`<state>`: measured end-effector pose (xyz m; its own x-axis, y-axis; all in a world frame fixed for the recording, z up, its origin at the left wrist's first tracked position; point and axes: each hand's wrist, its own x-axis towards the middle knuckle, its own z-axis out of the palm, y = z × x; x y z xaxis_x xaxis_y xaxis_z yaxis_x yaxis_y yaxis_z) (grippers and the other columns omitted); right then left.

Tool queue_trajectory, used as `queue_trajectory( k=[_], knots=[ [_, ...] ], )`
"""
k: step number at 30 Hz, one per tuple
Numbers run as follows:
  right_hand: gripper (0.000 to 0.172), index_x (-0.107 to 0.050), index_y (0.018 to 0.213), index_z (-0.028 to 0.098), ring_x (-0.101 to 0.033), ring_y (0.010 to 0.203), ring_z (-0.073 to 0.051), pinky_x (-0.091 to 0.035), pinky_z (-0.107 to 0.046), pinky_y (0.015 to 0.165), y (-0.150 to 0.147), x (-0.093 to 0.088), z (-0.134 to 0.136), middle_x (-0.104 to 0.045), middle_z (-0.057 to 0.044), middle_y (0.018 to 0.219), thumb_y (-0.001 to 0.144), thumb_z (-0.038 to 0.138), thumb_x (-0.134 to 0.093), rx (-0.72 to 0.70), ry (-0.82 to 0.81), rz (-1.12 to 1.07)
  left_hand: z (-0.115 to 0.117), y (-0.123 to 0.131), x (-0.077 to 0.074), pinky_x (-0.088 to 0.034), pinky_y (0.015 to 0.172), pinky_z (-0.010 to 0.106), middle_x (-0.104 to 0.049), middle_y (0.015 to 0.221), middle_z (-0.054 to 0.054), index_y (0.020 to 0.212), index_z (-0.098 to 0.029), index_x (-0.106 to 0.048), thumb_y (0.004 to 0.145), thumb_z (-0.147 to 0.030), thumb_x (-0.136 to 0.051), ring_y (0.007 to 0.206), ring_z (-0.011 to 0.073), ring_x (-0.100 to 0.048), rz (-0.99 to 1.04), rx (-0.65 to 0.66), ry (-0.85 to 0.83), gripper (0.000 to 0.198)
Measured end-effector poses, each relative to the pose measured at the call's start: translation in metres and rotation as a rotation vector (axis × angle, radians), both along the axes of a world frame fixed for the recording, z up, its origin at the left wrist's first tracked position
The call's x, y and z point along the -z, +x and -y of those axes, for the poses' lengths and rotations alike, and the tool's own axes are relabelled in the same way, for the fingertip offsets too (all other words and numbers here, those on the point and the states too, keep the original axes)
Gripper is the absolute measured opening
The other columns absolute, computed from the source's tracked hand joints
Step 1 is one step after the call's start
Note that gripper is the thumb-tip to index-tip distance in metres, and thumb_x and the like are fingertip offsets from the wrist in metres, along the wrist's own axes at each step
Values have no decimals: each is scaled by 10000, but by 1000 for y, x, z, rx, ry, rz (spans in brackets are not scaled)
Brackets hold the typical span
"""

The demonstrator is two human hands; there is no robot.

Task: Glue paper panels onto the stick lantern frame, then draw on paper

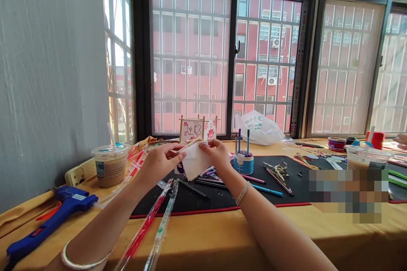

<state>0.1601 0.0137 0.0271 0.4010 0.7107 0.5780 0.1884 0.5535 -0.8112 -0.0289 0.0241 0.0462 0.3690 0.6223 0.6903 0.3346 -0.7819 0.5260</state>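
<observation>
Our yellow-draped worktop (222,237) bears a black mat (216,198), with a blue hot-glue gun (49,220) to its left and a flower-painted, stick-framed panel (191,129) towards the window (190,51). Over the mat, our left hand (160,161) and right hand (218,155) pinch opposite sides of a raised white sheet (194,163), thin wooden sticks (190,142) along its top.

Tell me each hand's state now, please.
Left hand: closed, holding the white sheet at left.
Right hand: closed, holding the white sheet at upper right.
</observation>
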Motion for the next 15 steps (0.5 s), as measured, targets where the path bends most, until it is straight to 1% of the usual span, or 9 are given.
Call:
queue_trajectory(
  k=[2, 4, 6, 8, 11, 13, 15],
  knots=[
    [267, -546, 616, 195, -464, 684, -146, -355, -258, 612, 0, 1, -1, -544, 6, 696, 611, 434, -666, 96, 61, 83, 1, 2, 1, -559, 689, 354, -696, 1028, 113, 1033, -142, -664, 730, -530, -589, 793, 238, -673, 1, 8, 18, 498],
    [243, -545, 627, 204, -468, 743, -165, -365, -275, 660, 0, 2, 0, -551, -5, 751, 627, 419, -660, 167, 115, 146, 4, 4, 2, -556, 658, 336, -706, 980, 100, 994, -152, -670, 737, -507, -592, 763, 226, -673, 0, 4, 30, 446],
    [222, -543, 656, 211, -461, 772, -177, -363, -292, 694, -1, 1, 1, -548, -10, 777, 630, 395, -665, 219, 129, 185, 7, 6, 2, -548, 630, 314, -712, 927, 84, 962, -159, -670, 737, -482, -598, 733, 213, -672, 7, -7, 43, 400],
    [228, -534, 689, 213, -455, 776, -182, -362, -301, 706, -2, 1, 2, -543, -10, 780, 629, 385, -672, 237, 112, 202, 11, 8, 2, -535, 606, 293, -714, 867, 66, 927, -161, -667, 738, -447, -598, 686, 194, -663, 22, -26, 66, 350],
    [270, -533, 750, 205, -460, 768, -176, -376, -302, 705, -3, 1, 3, -551, -18, 812, 630, 397, -680, 190, 85, 177, 16, 9, 2, -496, 560, 262, -695, 759, 26, 861, -172, -654, 743, -394, -588, 593, 156, -626, 20, -80, 116, 260],
    [317, -555, 848, 198, -473, 762, -167, -395, -300, 704, -3, -1, 4, -567, -31, 866, 638, 399, -681, 98, 80, 146, 16, 9, 2, -464, 539, 247, -667, 701, 3, 811, -179, -636, 745, -386, -583, 554, 137, -591, 17, -123, 151, 224],
    [395, -567, 983, 203, -487, 746, -152, -415, -295, 693, -3, -3, 5, -577, -39, 930, 655, 393, -675, -24, 78, 139, 16, 7, 2, -436, 531, 240, -633, 653, -13, 784, -183, -622, 751, -399, -575, 544, 128, -564, 17, -153, 173, 223]
  ],
)
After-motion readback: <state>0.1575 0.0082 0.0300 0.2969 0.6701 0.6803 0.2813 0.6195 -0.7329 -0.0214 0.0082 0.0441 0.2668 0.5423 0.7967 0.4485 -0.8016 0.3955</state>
